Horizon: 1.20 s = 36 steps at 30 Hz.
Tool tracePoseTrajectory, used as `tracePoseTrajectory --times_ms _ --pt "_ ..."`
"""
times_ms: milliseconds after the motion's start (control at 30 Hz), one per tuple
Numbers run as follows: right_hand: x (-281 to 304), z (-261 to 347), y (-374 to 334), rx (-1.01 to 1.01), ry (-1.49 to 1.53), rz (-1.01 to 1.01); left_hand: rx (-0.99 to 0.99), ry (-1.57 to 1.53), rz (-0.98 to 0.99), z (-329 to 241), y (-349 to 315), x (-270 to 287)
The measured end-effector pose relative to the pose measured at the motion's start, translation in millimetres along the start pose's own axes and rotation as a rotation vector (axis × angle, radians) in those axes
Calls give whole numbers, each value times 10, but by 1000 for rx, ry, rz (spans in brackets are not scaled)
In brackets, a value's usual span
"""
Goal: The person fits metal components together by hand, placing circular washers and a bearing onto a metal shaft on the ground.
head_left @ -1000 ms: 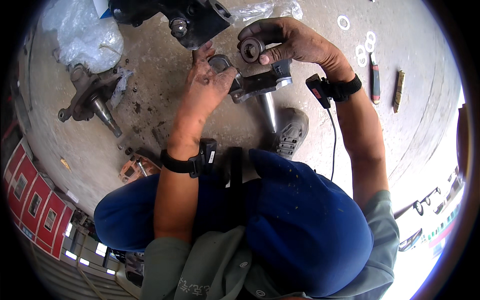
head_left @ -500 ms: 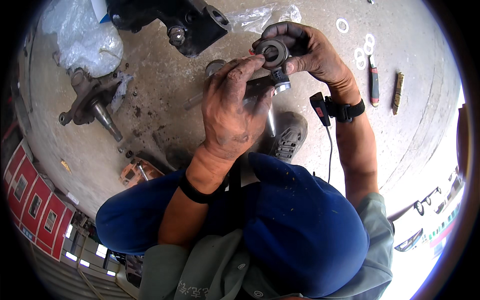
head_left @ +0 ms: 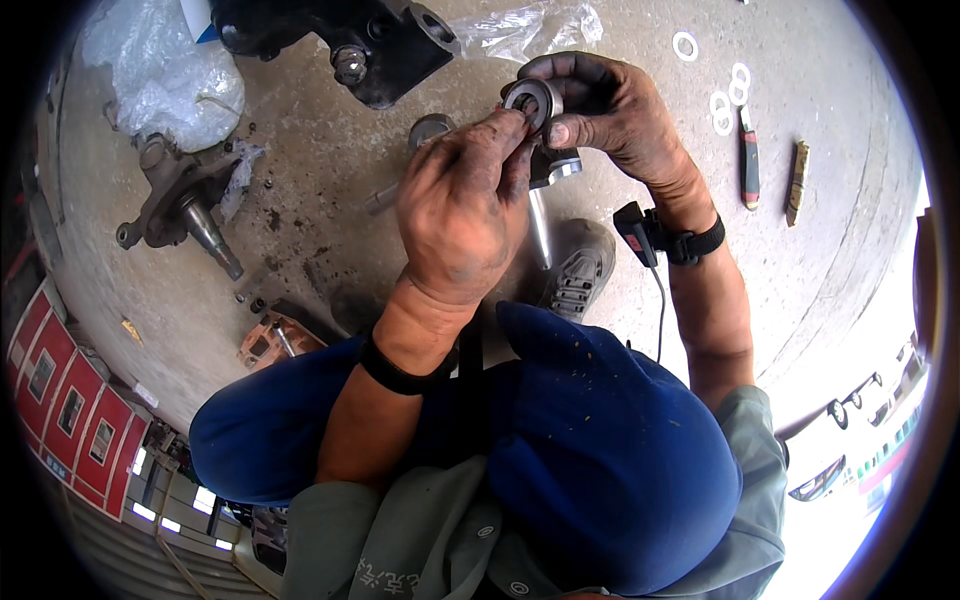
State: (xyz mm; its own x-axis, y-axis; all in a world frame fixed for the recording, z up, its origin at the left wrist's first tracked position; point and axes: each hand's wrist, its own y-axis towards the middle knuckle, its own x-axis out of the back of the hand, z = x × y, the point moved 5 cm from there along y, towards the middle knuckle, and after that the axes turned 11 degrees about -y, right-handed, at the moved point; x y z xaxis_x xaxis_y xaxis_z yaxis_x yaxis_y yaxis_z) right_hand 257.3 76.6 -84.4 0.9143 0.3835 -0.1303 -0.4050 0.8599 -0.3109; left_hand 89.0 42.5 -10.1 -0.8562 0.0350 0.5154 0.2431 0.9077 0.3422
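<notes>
A thick round metal bearing point(head_left: 545, 97) is held up between my two hands. My right hand point(head_left: 615, 125), blackened with grease, grips its outer rim with the thumb below and the fingers over the top. The fingers of my left hand point(head_left: 455, 215) are pinched at the bearing's near-left side, their tips at its central hole. Just beneath the hands is a dark metal part with a bright shaft point(head_left: 540, 228), partly covered by them. A round metal end point(head_left: 430, 130) shows beyond my left hand.
A black metal bracket point(head_left: 385, 60) lies ahead, with clear plastic film point(head_left: 530, 30) beside it. On the left are a rusty steering knuckle point(head_left: 180, 205) and plastic wrap point(head_left: 165, 75). White rings point(head_left: 721, 113), a red-and-black-handled tool point(head_left: 750, 170) and a brown strip point(head_left: 797, 185) lie right.
The bearing has tilted and shifted slightly left. My left fingers have drawn together, their tips moving to its hole, while my right hand has moved slightly left with it.
</notes>
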Motion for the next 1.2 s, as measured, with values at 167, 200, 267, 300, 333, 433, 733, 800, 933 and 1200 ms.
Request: tracePoseTrajectory --times_ms 167,200,267,300,333,433,733,800,933,1200 --pt "-3 -4 -42 8 81 -46 11 -13 -6 13 -26 9" --pt "0 -4 -47 13 75 -48 27 -32 -16 19 -27 2" --pt "-5 5 -57 14 72 -38 97 -63 27 17 11 5" --pt "-17 15 -61 10 75 -26 131 -79 49 16 35 6" --pt "-23 23 -65 6 78 -14 111 -80 65 7 55 4" --pt "-17 45 -73 18 92 2 64 -100 86 5 86 -14" --pt "6 0 -103 49 39 -46 46 -91 84 -21 66 -29" --pt "2 0 -110 27 34 -45 43 -91 81 -3 63 -30" --pt "-16 1 -121 -4 44 -49 51 -75 96 -1 59 -17" --pt "155 -58 -179 81 82 -103 455 -442 -44 138 19 -19"
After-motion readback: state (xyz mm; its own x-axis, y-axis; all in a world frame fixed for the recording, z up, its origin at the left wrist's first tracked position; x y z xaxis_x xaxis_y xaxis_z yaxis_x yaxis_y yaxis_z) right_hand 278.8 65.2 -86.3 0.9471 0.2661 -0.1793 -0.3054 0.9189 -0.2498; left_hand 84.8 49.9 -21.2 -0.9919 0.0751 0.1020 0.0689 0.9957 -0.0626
